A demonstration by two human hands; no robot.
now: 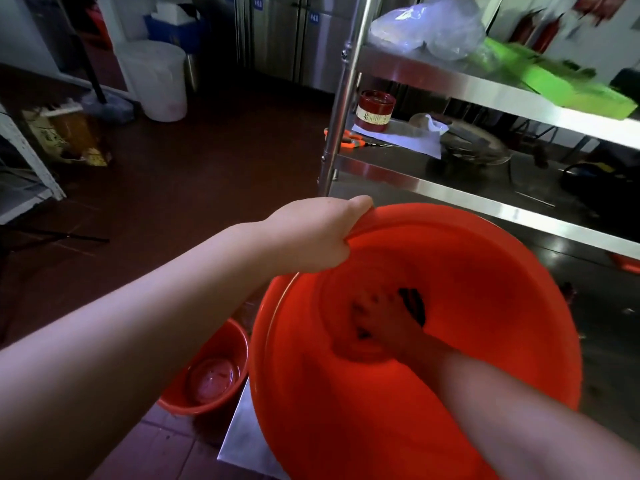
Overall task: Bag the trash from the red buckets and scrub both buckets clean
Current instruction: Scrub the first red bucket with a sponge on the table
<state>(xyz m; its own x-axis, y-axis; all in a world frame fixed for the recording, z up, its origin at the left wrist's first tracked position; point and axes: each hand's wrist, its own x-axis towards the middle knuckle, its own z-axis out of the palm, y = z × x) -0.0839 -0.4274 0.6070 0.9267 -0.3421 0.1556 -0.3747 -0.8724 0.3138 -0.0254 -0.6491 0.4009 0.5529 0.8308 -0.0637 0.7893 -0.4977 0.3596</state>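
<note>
L hand [311, 233] grips the far-left rim of the big red bucket [485, 271], thumb on top, fingers curled under the edge; the bucket is tilted w/ its mouth toward the camera. R hand [384, 327] is deep inside at the bottom, touching a dark item [414, 303]; too blurred to tell its grip. Below the L forearm, a small red bucket [235, 337] sits on the floor w/ pinkish liquid inside. Just beyond the L hand a steel rack [450, 199] stands close against the big bucket's far rim; its post rises right above the thumb. On the rack: red tin [375, 110], orange scissors [349, 140], plastic bags [429, 29]. Far left of the L hand, a white bin [156, 77].
</note>
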